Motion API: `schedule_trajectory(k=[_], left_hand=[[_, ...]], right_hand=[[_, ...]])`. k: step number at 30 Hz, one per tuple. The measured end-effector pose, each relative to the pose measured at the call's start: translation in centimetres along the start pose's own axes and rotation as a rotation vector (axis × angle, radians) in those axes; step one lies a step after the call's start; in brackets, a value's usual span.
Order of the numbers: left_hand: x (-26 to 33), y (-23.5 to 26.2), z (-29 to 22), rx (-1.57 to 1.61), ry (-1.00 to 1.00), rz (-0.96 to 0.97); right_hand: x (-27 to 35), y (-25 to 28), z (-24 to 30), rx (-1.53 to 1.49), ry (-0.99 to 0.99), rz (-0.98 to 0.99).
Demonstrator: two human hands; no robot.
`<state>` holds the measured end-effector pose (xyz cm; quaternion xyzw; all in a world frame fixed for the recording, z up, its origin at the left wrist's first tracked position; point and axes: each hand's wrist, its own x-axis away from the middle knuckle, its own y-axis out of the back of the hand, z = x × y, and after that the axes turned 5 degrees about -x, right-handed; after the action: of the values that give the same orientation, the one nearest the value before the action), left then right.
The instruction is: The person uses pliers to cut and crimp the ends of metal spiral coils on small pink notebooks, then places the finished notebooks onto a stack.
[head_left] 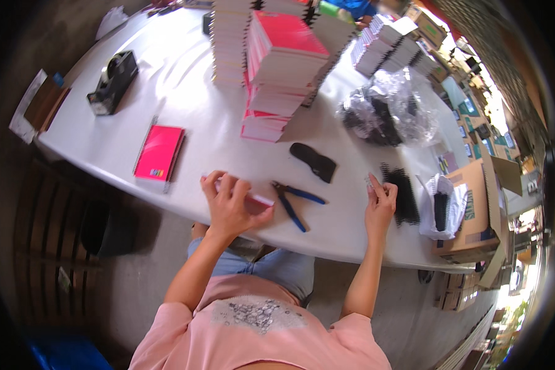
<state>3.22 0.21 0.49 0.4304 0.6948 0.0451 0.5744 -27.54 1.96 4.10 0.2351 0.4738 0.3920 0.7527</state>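
My left hand point(231, 206) is closed over a small red-covered pad of paper point(260, 201) near the table's front edge; much of the pad is hidden under the fingers. Off to the right, my right hand point(381, 202) has its thumb and fingers pinched together, and what they hold, if anything, is too small to make out. It is beside a pile of black spiral binding coils point(404, 194). Pliers with blue handles point(293, 203) lie partly spread between my hands. Behind them rests a black, narrow-waisted object point(313, 161). A red spiral notebook point(158, 153) lies left of my left hand.
Tall stacks of red-covered pads point(287, 61) stand at the far middle. A black tape dispenser point(114, 83) is at the left. Clear plastic with black coils point(376, 114), a white bag of coils point(444, 206) and a cardboard box point(475, 216) are at the right.
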Motion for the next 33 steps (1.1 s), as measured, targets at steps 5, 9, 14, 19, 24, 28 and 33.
schedule_trajectory(k=[5, 9, 14, 19, 24, 28, 33], left_hand=[[0.1, -0.5, -0.1, -0.016, 0.018, -0.029], [0.2, -0.7, -0.1, -0.021, 0.007, -0.038], [0.3, -0.7, -0.1, -0.015, 0.044, -0.015], [0.1, -0.6, -0.1, -0.009, 0.032, -0.005], [-0.1, -0.5, 0.0, 0.010, 0.034, 0.001], [-0.3, -0.2, -0.1, -0.002, 0.025, 0.013], [-0.4, 0.2, 0.0, -0.028, 0.024, 0.062]], right_hand=[[2.5, -1.2, 10.8, -0.677, 0.057, 0.463], [2.9, -3.1, 12.0, -0.778, 0.079, 0.442], [2.4, -3.7, 12.6, -0.793, 0.054, 0.547], [1.8, -4.0, 11.8, -0.840, 0.009, 0.617], [2.4, -4.4, 11.4, -0.844, 0.028, 0.572], [2.2, -4.4, 11.2, -0.791, 0.147, 0.539], [1.9, -3.4, 11.6, -0.898, -0.065, 0.781]])
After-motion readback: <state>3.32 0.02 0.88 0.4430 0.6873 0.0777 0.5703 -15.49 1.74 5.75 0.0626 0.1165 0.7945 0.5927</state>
